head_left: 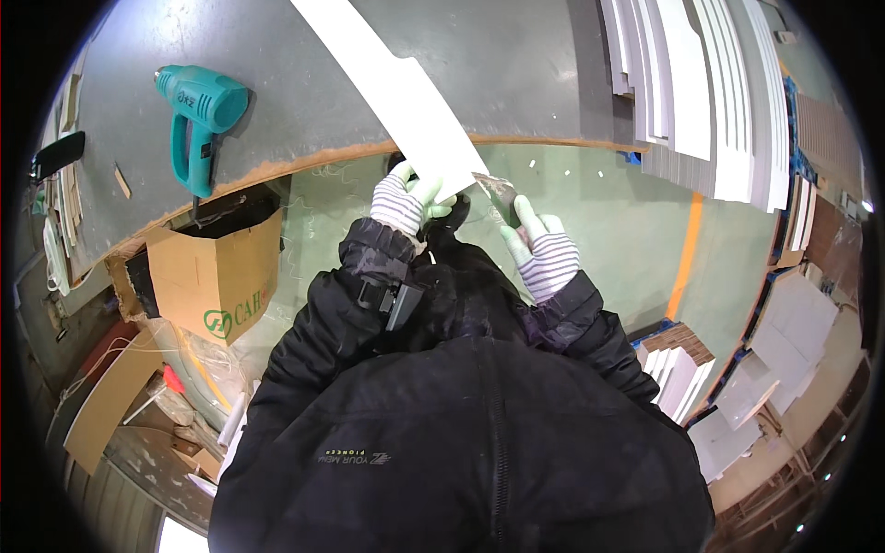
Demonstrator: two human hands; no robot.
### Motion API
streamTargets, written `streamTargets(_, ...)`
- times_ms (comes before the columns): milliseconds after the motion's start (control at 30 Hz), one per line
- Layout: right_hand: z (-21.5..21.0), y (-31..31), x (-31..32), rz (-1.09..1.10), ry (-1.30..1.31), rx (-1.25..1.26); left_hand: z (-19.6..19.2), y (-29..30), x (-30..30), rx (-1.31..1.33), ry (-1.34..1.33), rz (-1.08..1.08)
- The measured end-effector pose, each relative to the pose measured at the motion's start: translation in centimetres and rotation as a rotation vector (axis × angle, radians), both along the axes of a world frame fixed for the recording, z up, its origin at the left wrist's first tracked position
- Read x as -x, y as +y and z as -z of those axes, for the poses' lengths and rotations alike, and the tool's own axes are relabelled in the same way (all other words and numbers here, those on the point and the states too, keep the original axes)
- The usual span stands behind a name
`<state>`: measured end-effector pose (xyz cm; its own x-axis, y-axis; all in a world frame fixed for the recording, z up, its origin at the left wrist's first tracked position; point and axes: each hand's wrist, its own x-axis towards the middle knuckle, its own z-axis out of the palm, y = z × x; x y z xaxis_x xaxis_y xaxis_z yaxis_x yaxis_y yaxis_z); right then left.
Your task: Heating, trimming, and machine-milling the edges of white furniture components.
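Observation:
A long white panel (415,106) with a stepped edge lies across the grey worktable (304,83), its near end sticking out past the table's brown edge. My left hand (406,198), in a striped white glove, is closed on that end at its left corner. In my gloved right hand (542,247) is a flat, worn, dark hand tool (501,195). Its tip meets the right corner of the panel's end. The tool's exact kind cannot be made out. To the left on the table rests a teal heat gun (217,100).
Stacked white panels (687,92) fill the table's right side. Below the table at left stands an open cardboard box (217,272). More panels (678,373) are stacked low at my right. Small white scraps (567,172) dot the green floor (618,249) beside an orange line (687,244).

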<state>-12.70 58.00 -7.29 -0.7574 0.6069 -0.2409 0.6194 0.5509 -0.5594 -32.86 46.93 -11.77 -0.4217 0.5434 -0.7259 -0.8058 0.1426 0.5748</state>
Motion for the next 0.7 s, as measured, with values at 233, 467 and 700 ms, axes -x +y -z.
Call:
streamTargets(233, 0.0, 1.6, 3.0, -0.049, -0.038, -0.025, -0.2, 0.1, 0.6, 0.06, 0.028, 0.092)
streamTargets(467, 1.1, 7.1, 12.9, -0.187, 0.011, -0.068, -0.8, 0.0, 0.4, 0.035, -0.008, 0.164)
streamTargets(700, 0.0, 11.4, 18.5, -0.401, -0.127, -0.085, -1.2, -0.4, 0.7, 0.061, -0.01, 0.217)
